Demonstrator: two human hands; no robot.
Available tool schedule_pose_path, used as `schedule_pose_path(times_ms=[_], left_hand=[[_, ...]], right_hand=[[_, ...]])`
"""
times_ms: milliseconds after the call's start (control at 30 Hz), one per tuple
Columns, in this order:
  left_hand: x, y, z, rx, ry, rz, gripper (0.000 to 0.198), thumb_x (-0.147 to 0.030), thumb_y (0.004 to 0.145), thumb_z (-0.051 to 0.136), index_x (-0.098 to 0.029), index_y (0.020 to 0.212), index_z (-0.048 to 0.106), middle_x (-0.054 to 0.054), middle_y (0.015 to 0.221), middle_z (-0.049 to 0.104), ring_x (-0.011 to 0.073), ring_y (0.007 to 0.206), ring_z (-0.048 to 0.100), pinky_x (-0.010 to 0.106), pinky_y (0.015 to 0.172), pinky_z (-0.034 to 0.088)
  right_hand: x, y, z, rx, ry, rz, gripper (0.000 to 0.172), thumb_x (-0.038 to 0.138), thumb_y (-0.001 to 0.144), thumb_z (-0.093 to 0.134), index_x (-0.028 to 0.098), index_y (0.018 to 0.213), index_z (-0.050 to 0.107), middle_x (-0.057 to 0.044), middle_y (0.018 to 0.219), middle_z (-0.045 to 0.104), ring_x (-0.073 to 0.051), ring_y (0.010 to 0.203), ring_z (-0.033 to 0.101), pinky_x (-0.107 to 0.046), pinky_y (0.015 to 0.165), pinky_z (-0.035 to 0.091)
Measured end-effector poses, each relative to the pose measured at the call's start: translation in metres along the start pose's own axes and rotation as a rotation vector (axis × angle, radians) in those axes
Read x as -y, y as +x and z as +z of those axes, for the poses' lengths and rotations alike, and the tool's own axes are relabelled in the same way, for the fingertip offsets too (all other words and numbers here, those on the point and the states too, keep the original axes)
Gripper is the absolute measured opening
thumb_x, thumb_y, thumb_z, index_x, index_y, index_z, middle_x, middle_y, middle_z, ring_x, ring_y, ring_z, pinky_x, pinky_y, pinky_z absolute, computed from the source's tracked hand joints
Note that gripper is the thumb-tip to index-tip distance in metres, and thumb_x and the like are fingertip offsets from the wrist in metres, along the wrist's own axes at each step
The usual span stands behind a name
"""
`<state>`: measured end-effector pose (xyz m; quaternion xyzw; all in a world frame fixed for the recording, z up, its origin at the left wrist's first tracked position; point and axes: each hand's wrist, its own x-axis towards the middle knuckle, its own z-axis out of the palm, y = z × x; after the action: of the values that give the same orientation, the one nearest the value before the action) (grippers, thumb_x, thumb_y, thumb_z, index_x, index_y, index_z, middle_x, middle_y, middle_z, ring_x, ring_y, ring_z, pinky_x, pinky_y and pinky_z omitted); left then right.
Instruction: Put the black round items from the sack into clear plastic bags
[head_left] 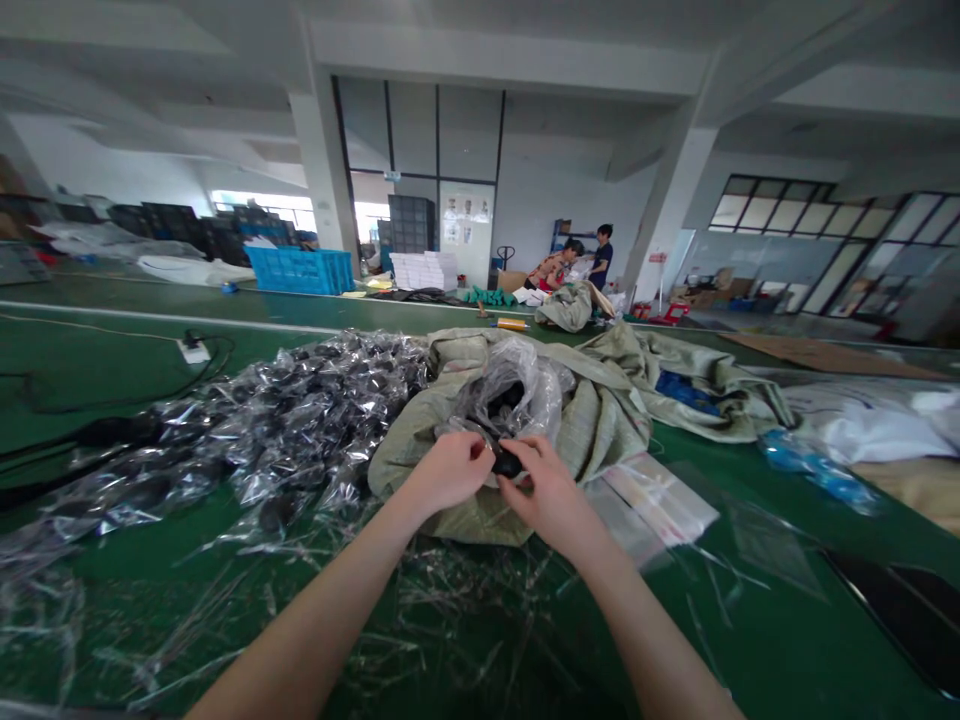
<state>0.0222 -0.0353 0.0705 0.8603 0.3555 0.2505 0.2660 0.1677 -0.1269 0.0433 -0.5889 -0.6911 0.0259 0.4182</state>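
- The right hand (544, 485) is holding a black item (508, 463) between thumb and fingers; the left hand (454, 467) is curling narrowly at its edge, whether gripping I cannot tell.
- Both hands are apparently working this one piece; the next move seems to be calling for a steady right-hand pinch.
- At twelve o'clock, a clear bag (553, 388) is holding dark pieces (506, 396) amid a woven sack (611, 410).
- At ten, film-wrapped items (322, 405) are lying heaped.
- At two, another sack (742, 418) is holding something blue (686, 393).

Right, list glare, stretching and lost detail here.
Head view: glints speckle the crinkled clear plastic bags; head view: the black rectangular object at lower right looks stretched; head view: the rounded black object between left hand and right hand loses detail.
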Motion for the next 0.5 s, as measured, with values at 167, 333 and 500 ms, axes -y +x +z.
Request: schedule_pose_path(times_ms=[167,333,500], left_hand=[[0.015,0.011,0.019,-0.028,-0.369,-0.181,0.024,-0.026,0.075,0.044,-0.017,0.054,0.052,0.000,0.050,0.051,0.0130,0.049,0.045,0.026,0.050,0.028],[0.019,0.011,0.031,-0.053,-0.598,-0.282,0.027,-0.032,0.074,0.046,-0.017,0.052,0.052,-0.003,0.041,0.040,0.0104,0.041,0.033,0.025,0.046,0.022],[0.017,0.006,0.031,-0.062,-0.649,-0.302,0.027,-0.033,0.074,0.047,-0.017,0.052,0.051,-0.004,0.039,0.037,0.0095,0.039,0.030,0.025,0.044,0.020]], right_hand=[[-0.016,0.019,-0.004,0.023,0.197,0.185,0.061,0.024,0.070,0.074,0.020,0.127,0.053,-0.008,0.108,0.063,-0.014,0.072,0.064,-0.034,0.072,0.056],[-0.022,0.032,-0.008,0.063,0.355,0.378,0.057,0.016,0.061,0.074,0.015,0.118,0.062,-0.008,0.103,0.071,-0.016,0.075,0.067,-0.033,0.073,0.055],[-0.018,0.036,-0.012,0.086,0.376,0.392,0.027,0.010,0.068,0.056,0.017,0.086,0.075,-0.001,0.075,0.074,-0.015,0.065,0.067,-0.030,0.069,0.057]])
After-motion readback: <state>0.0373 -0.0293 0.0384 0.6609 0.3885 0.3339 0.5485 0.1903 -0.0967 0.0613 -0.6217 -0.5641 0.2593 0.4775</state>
